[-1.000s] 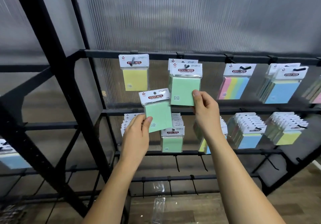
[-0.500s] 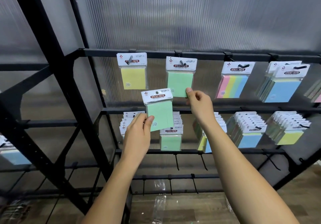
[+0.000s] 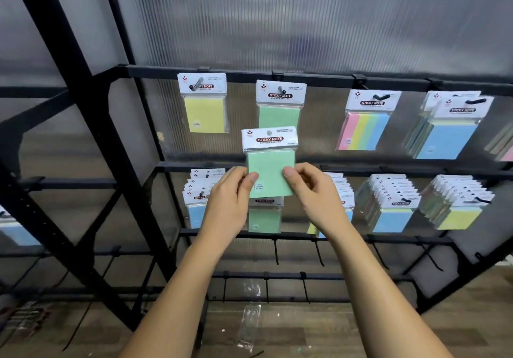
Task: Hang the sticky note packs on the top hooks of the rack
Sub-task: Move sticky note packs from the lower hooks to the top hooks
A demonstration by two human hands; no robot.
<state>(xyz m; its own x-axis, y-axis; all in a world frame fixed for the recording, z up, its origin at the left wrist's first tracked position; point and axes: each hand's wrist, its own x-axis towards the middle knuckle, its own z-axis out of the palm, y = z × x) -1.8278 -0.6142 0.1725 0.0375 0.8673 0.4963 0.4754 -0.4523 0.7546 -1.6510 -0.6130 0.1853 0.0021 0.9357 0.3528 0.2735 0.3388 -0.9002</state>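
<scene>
Head view shows our left hand [image 3: 231, 205] and right hand [image 3: 311, 195] raised side by side in front of the rack [image 3: 83, 85], both pinching one green sticky note pack [image 3: 270, 164] between thumb and curled fingers, the left at its lower left edge and the right at its lower right edge. We hold the pack upright, its white header card facing us, just below the top row and not on any hook. Directly above it another green pack [image 3: 280, 105] hangs on a top hook [image 3: 281, 90], and the held pack's header overlaps its lower part. To the left on the same top bar [image 3: 249, 74] a yellow pack [image 3: 205, 107] hangs alone; to the right we see a multicolour striped pack [image 3: 366, 124] and then a few blue packs [image 3: 449, 130] on one hook. Behind our hands the second row carries fuller hooks: blue packs [image 3: 195, 205] at the left, green packs [image 3: 265, 218] partly hidden by our fingers, then more blue packs [image 3: 388, 205] and yellow packs [image 3: 458, 205]. Lower bars hold bare hooks, and a clear plastic wrapper [image 3: 251, 327] lies on the wooden floor [image 3: 305, 335].
</scene>
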